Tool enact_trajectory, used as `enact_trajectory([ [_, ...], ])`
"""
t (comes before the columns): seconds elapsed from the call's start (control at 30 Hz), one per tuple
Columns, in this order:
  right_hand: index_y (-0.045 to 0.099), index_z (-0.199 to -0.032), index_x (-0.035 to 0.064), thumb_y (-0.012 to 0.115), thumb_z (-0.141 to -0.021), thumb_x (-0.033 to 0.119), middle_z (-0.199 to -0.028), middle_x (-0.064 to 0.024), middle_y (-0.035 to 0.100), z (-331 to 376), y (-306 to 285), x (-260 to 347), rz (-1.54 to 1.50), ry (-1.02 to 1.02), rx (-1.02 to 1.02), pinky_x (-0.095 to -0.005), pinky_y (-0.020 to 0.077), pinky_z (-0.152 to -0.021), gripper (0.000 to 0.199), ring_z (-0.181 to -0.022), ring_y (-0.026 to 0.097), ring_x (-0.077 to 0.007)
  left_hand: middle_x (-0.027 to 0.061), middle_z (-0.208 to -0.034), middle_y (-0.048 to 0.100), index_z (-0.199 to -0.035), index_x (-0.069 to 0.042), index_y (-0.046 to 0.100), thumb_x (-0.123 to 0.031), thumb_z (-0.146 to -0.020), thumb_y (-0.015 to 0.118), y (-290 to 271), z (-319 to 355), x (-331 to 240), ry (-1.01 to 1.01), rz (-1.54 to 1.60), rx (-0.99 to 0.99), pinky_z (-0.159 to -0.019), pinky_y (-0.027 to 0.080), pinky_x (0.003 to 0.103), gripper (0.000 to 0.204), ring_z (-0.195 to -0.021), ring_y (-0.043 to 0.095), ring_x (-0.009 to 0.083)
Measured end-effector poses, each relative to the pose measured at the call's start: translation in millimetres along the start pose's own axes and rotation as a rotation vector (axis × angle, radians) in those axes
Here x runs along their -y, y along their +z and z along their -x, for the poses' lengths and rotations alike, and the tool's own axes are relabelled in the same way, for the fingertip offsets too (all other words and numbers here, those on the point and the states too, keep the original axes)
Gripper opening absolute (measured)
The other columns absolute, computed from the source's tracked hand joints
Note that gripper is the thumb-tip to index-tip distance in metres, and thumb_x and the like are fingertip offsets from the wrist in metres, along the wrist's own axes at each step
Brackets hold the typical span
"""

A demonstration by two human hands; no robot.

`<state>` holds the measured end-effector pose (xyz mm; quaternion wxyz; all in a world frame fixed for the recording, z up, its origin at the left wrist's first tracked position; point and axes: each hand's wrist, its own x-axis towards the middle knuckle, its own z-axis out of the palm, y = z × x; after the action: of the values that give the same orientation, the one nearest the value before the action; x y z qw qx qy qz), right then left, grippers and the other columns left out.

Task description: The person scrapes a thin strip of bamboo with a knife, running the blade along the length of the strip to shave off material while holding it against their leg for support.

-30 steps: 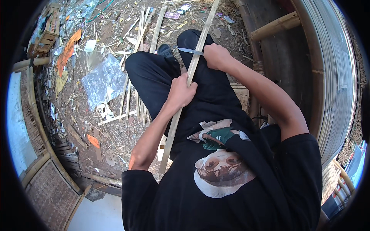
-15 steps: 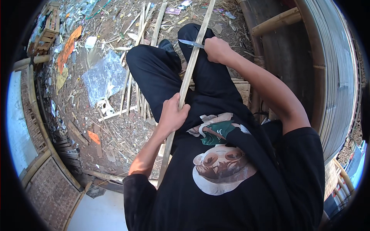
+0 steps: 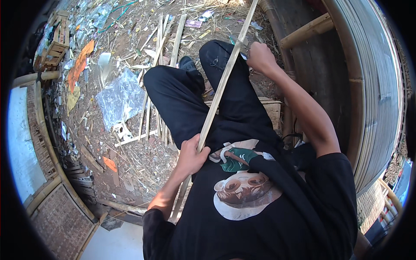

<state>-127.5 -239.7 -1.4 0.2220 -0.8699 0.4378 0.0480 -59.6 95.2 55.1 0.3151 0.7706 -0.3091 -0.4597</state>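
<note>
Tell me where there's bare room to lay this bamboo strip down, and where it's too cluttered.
Least cluttered: the brown ground between the left hand and the clear plastic sheet, though shavings lie there. Crowded: the cut slats beside the left leg, and litter beyond. The right hand side is hemmed by stacked bamboo.

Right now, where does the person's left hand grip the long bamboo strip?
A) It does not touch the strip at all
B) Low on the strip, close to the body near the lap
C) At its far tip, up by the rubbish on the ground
B: the left hand is closed around the bamboo strip close to the lap, while the right hand holds a knife against it farther up, above the knee.
</note>
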Motion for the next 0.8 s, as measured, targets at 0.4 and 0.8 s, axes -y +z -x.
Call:
enact_trajectory([
  [0.4,0.057,-0.104,-0.0038,0.038,-0.101,0.034,-0.098,-0.0188,0.065,-0.6,-16.1,8.9,-1.074,-0.117,1.213,-0.0326,0.0561,-0.071,0.043,-0.087,0.067,-0.0217,-0.0062,-0.052,0.036,-0.081,-0.008,0.043,-0.007,-0.088,0.058,-29.4,-37.5,-12.1,-0.151,0.551,-0.28,-0.03,0.025,0.02,0.017,-0.034,0.034,0.0016],
  [0.8,0.044,-0.127,-0.0085,0.037,-0.1,0.027,-0.121,-0.0261,0.056,-51.0,22.3,-30.0,-1.704,0.044,0.754,-0.0451,0.052,-0.091,0.045,-0.109,0.06,-0.0354,-0.0011,-0.055,0.041,-0.095,-0.005,0.046,-0.001,-0.086,0.056,-22.6,-20.9,-3.7,-0.148,0.724,-0.204,-0.033,0.03,0.02,0.014,-0.035,0.036,0.006],
])
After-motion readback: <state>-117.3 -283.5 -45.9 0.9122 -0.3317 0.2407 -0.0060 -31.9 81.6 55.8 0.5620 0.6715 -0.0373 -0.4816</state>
